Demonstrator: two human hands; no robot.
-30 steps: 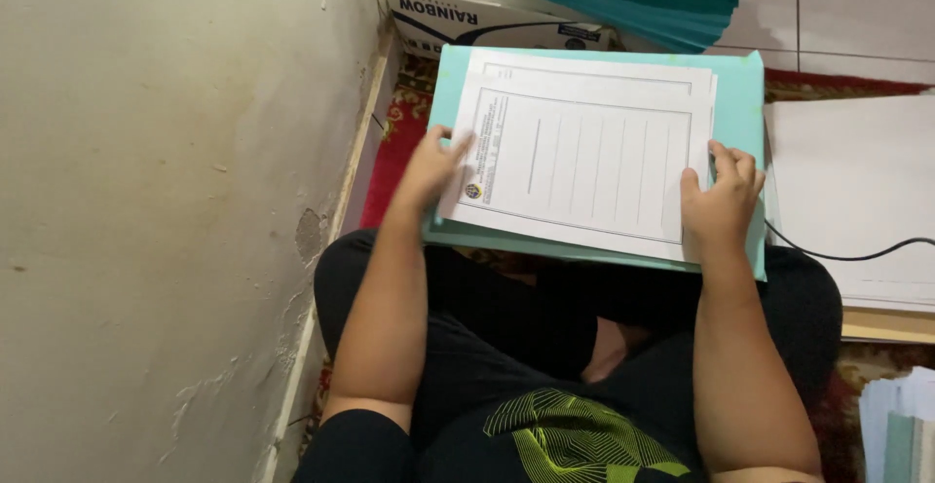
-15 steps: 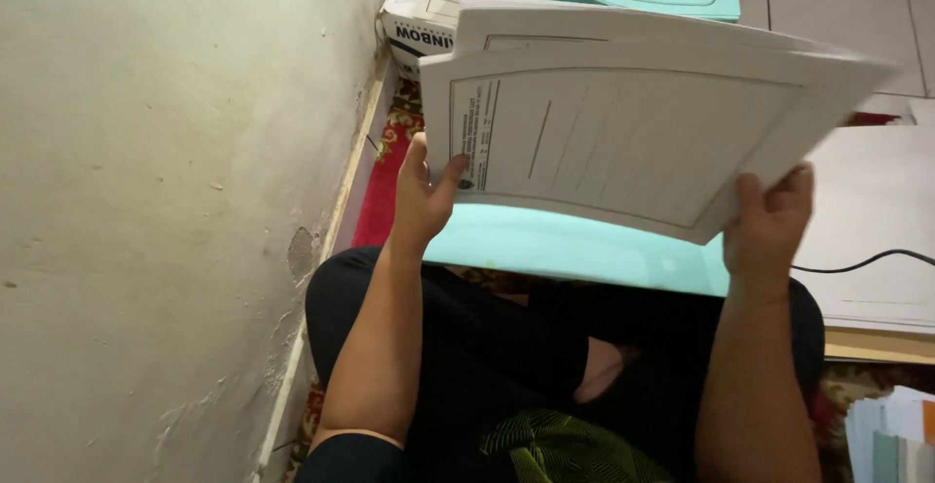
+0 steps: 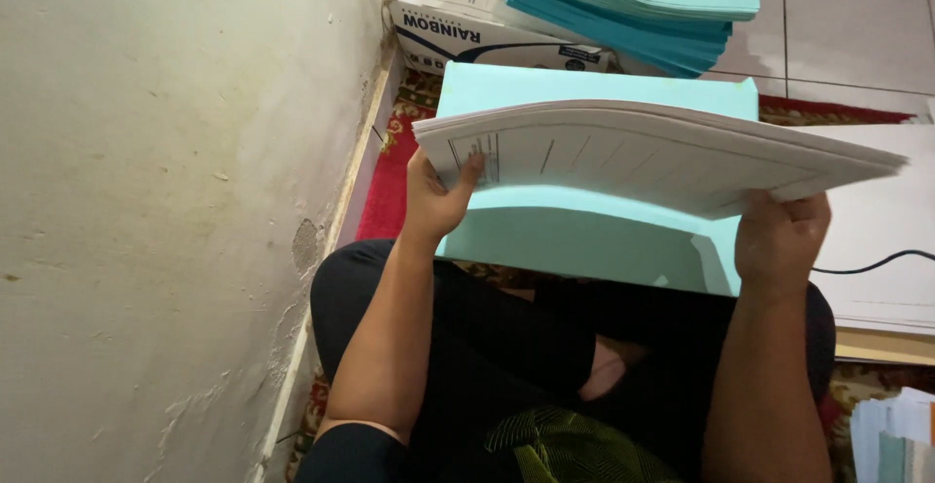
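paper stack (image 3: 643, 157) between left hand (image 3: 435, 196) and right hand (image 3: 779, 240)

Left hand (image 3: 435, 201): raised, thumb up, fingers curled in a pinch | Right hand (image 3: 779, 240): raised level with left, fingers closed in a grip | Forearms: bare, extended forward | Legs: crossed, dark trousers

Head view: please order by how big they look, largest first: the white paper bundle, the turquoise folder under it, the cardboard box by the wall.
1. White paper bundle; nearer the camera, so unsure against the folder.
2. Turquoise folder, partly hidden.
3. Cardboard box, partly covered.
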